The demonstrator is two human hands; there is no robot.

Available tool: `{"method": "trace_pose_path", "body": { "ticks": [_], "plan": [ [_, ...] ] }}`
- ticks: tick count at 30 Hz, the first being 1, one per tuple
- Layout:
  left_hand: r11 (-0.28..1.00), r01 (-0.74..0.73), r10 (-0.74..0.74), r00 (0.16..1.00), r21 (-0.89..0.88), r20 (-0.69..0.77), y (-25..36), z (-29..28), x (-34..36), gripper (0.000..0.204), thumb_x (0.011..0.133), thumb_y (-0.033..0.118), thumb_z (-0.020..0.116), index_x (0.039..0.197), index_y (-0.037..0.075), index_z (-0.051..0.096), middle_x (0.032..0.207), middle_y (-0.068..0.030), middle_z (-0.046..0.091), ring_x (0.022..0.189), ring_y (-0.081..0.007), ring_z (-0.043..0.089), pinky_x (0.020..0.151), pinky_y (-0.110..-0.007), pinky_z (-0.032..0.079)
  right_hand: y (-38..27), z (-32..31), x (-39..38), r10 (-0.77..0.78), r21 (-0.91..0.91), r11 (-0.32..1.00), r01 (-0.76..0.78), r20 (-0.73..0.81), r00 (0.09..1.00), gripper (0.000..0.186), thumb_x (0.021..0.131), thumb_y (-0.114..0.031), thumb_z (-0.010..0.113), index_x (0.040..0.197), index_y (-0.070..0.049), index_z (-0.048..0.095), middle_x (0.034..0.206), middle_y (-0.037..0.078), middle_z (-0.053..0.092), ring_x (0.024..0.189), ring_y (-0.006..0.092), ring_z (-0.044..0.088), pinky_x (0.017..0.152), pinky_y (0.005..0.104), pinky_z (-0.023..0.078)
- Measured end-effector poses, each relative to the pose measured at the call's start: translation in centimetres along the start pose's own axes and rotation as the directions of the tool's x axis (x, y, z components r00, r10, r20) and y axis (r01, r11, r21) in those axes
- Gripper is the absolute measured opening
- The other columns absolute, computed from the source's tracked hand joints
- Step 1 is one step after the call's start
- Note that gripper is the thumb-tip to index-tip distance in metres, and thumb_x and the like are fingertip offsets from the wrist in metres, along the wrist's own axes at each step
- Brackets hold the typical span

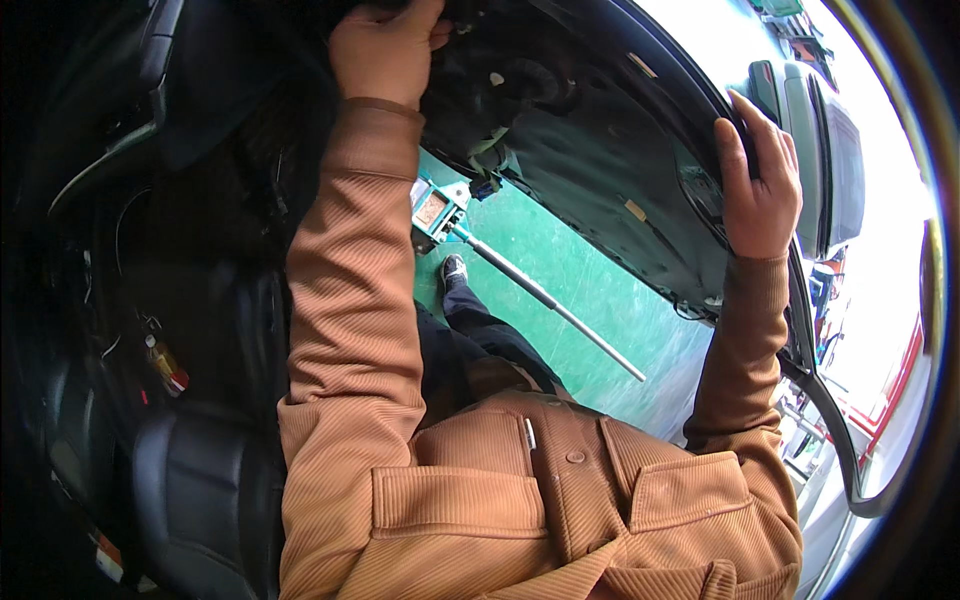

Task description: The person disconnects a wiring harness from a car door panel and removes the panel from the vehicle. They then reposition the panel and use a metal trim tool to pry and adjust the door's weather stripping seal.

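Near the top centre, my left hand (378, 62) is closed, fingers curled at a dark part I cannot make out. My right hand (760, 195) grips the outer edge of a car door on the right, its fingers bent over the rim. The door's inner side (590, 170) appears stripped of its trim, showing dark sheeting, small tan clips and some loose wiring near its forward end.
Left lies the car's dark interior with a black leather seat (195, 490). A teal floor jack (432, 210) with a long metal handle stands on the green floor (540, 240), near my foot (452, 275). Another vehicle (830, 150) is beyond the door, at right.
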State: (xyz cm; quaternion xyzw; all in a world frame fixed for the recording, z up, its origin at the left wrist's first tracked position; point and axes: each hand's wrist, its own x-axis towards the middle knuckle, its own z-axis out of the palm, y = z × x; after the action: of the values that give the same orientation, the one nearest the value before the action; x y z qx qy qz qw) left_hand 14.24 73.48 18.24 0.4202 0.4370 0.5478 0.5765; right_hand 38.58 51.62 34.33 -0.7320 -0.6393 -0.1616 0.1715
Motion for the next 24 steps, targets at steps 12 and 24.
{"method": "trace_pose_path", "body": {
  "ticks": [12,24],
  "plan": [
    [0.998,0.034,-0.042,0.984,0.050,0.173,0.3,-2.4,1.2,0.028,0.094,0.015,0.074,0.113,-0.004,0.067,0.105,-0.0196,0.075,0.100,-0.0301,0.076,0.095,-0.043,0.062,0.7,0.1,-0.2,-0.054,-0.019,0.998,0.053,-0.041,0.998,0.040,0.097,-0.044,0.072,0.120,-0.011,0.076,0.099,0.011,0.077,0.095,0.0256,0.072,0.082,0.0383,0.059],
    [0.997,0.052,-0.063,0.979,0.061,0.195,0.3,-3.0,1.9,0.025,0.096,0.016,0.072,0.111,-0.003,0.069,0.107,-0.0192,0.075,0.103,-0.0306,0.076,0.098,-0.044,0.061,1.6,0.5,-0.5,-0.086,-0.008,0.996,0.086,-0.089,0.992,0.041,0.096,-0.048,0.073,0.115,-0.012,0.077,0.098,0.010,0.077,0.093,0.0264,0.073,0.080,0.0388,0.060]
  ]
}}
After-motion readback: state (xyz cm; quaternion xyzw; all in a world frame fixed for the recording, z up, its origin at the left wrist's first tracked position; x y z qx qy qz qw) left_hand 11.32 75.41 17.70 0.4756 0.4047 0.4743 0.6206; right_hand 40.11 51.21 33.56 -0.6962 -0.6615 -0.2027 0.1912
